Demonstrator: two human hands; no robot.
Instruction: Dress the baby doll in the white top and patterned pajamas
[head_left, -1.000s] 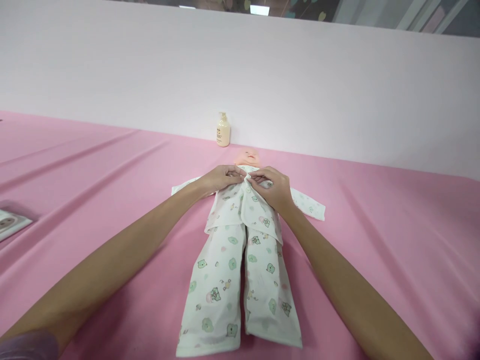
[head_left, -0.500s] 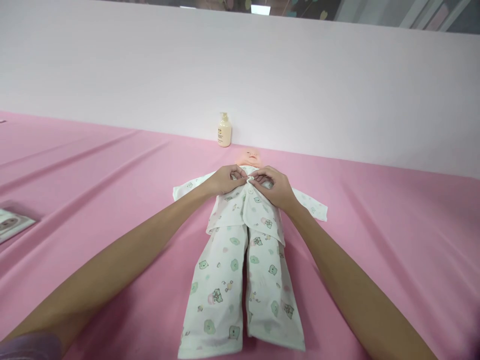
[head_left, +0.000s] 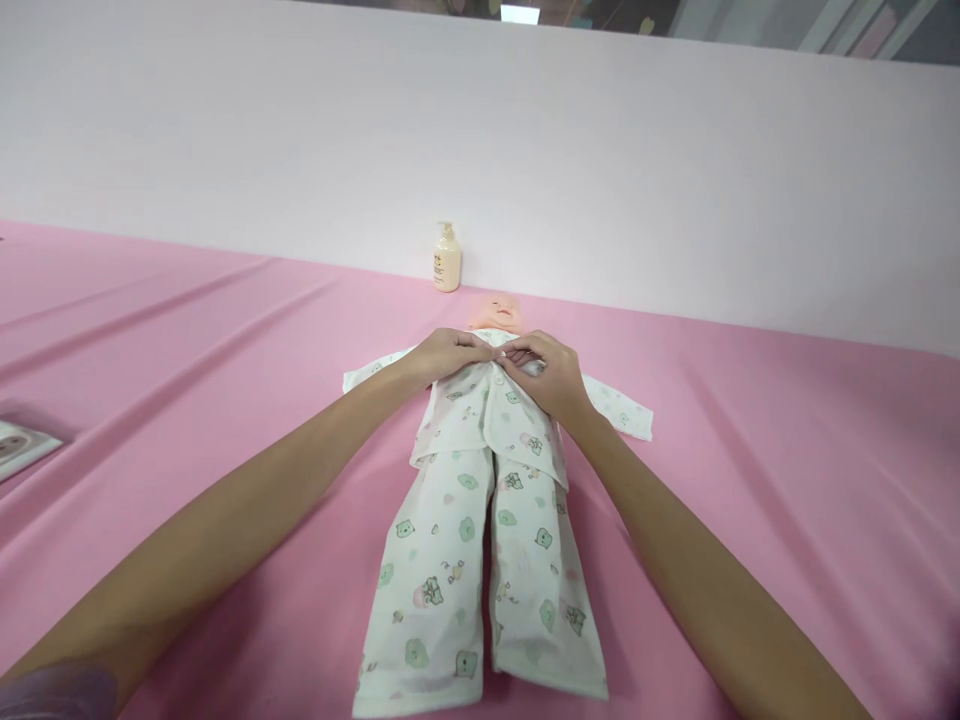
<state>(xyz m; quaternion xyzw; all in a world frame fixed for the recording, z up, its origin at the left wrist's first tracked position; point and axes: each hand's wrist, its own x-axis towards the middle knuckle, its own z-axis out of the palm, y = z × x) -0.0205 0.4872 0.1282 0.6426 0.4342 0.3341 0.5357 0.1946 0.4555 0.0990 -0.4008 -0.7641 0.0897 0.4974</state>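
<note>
A baby doll [head_left: 501, 311] lies on its back, its head toward the wall. It wears a white pajama top [head_left: 461, 410] and matching pajama pants [head_left: 431, 560], both printed with green bears. My left hand [head_left: 448, 354] pinches the front edge of the top high on the chest. Opposite it, my right hand [head_left: 551, 370] grips the other front edge, and the fingertips of both hands meet at the opening. One button [head_left: 499, 380] shows just below my fingers; whatever is between the fingertips is mostly hidden. Both sleeves lie spread out to the sides.
A cream pump bottle [head_left: 447, 262] stands against the white wall [head_left: 480, 140] behind the doll's head. Pink cloth [head_left: 225, 400] with long creases covers the surface. A flat white item [head_left: 26, 448] lies at the left edge.
My left fingers have flattened and come closer over the top's opening, covering the bunched edge seen before. My right hand has barely moved. The view has shifted slightly.
</note>
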